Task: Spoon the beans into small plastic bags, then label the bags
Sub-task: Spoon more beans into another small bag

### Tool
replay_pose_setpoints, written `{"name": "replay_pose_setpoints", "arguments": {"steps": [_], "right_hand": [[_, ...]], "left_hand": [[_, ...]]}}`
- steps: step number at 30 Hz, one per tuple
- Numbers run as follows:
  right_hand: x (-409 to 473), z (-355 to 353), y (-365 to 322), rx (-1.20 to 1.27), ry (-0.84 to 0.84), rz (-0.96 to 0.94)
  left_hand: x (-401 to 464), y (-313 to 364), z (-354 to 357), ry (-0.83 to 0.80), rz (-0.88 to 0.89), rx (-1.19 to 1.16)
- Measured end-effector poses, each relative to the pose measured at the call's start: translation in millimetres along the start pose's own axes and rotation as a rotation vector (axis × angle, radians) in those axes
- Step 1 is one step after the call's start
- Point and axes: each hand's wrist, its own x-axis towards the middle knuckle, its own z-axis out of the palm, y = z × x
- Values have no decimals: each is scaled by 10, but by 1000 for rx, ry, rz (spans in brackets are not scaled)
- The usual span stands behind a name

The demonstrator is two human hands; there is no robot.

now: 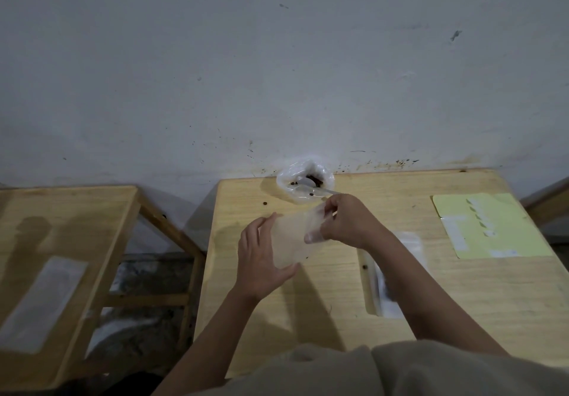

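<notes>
Two hands on one small empty bag (292, 238), held above the table (323, 297). Left hand (261, 260) grips its lower edge; right hand (345, 223) pinches the mouth. Best to pull the mouth fully apart before reaching for the spoon (311, 188). One open sack of beans (304, 183) by the wall. One yellow label sheet (489, 226) right; one bag stack (388, 275) nearer.

Bean bag (304, 181) sits upper centre on the table (462, 297), label sheet (489, 226) far right, second table (61, 226) left.
</notes>
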Motion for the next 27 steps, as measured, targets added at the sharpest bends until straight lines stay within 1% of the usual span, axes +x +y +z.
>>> {"name": "replay_pose_setpoints", "arguments": {"steps": [3,5,8,10,11,13,14,15,17,19,21,25,27], "right_hand": [[43,30,32,-13,-26,-1],[79,51,46,-18,-53,7],[117,111,39,-36,-114,16],[159,173,42,36,-107,-1],[187,204,56,118,-74,-12],[257,252,124,406,26,10],[299,271,176,597,89,71],[360,279,234,779,154,172],[508,289,366,1012,306,400],[651,286,491,1142,443,542],[785,272,578,1248,513,577],[1036,237,625,1405,514,527],[1177,235,623,1409,488,491]], "left_hand": [[7,-10,7,-32,-48,21],[18,30,9,-41,-61,-5],[81,167,2,-31,-10,-62],[155,212,21,14,33,-85],[195,217,28,25,17,-103],[279,197,22,19,-52,-141],[313,175,20,13,-78,-155],[359,142,26,-2,-103,-170],[453,80,42,-41,-138,-212],[558,33,64,-92,-165,-273],[684,-1,102,-148,-194,-344],[965,-75,203,-274,-219,-419],[1093,-105,245,-355,-240,-430]]}}
